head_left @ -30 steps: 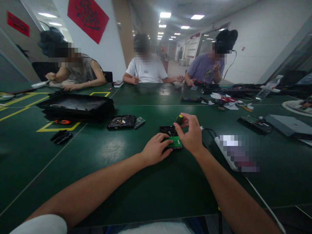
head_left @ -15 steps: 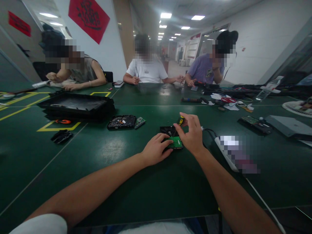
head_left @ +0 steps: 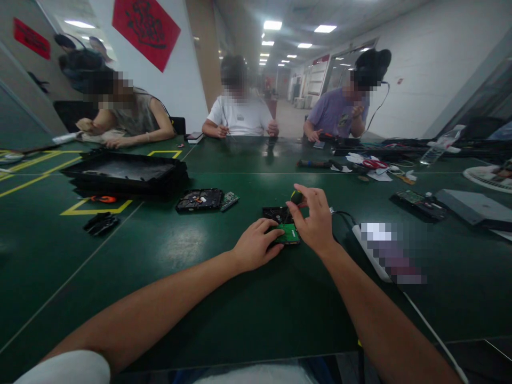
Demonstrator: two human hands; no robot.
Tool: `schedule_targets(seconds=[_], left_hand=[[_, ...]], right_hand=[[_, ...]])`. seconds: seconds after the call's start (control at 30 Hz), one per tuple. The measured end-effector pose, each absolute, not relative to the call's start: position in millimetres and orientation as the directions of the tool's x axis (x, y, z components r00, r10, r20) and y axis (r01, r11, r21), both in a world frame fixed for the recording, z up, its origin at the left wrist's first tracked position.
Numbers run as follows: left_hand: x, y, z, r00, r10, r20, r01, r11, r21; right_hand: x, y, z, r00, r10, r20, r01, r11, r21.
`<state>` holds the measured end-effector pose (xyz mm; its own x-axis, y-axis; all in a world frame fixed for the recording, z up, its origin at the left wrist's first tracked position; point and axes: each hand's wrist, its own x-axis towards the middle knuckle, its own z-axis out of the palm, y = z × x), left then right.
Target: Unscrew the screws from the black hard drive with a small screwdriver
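Observation:
A black hard drive with a green circuit board on it lies on the green table in front of me. My left hand rests on the board's near left corner, fingers curled down over it. My right hand pinches the yellow-and-black handle of a small screwdriver that stands upright over the drive, its tip hidden behind my fingers.
A second hard drive and a loose board lie to the left, beside a black tray. A white power strip and its cable run along my right. Three other people sit at the far edge with tools and parts.
My right hand's fingers have shifted round the screwdriver handle, which shows more black than yellow now. My left hand has stayed put. The person opposite has drawn one hand back.

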<state>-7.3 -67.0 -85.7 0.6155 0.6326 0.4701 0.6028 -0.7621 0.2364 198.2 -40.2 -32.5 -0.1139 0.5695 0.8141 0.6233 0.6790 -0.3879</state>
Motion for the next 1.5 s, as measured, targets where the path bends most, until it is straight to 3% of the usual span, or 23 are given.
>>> schedule_targets(seconds=[0.17, 0.4, 0.6, 0.8, 1.5], left_hand=[[-7.1, -66.4, -86.3, 0.614, 0.63, 0.476, 0.602, -0.763, 0.235], [-7.2, -66.5, -85.0, 0.616, 0.628, 0.476, 0.6, -0.765, 0.233], [-7.4, -65.9, -87.0, 0.615, 0.63, 0.474, 0.601, -0.764, 0.235], [-7.7, -64.7, -89.1, 0.615, 0.627, 0.478, 0.602, -0.765, 0.229], [-7.3, -66.9, -85.4, 0.614, 0.634, 0.47, 0.606, -0.76, 0.235]], right_hand=[[197.4, -39.6, -33.7, -0.171, 0.585, 0.793, 0.623, 0.688, -0.373], [197.7, -40.5, -32.7, -0.113, 0.588, 0.801, 0.617, 0.673, -0.407], [196.7, -41.1, -32.9, -0.13, 0.556, 0.821, 0.631, 0.685, -0.364], [195.0, -40.3, -37.1, -0.113, 0.594, 0.797, 0.608, 0.675, -0.417], [197.0, -42.1, -31.3, -0.116, 0.547, 0.829, 0.646, 0.675, -0.355]])
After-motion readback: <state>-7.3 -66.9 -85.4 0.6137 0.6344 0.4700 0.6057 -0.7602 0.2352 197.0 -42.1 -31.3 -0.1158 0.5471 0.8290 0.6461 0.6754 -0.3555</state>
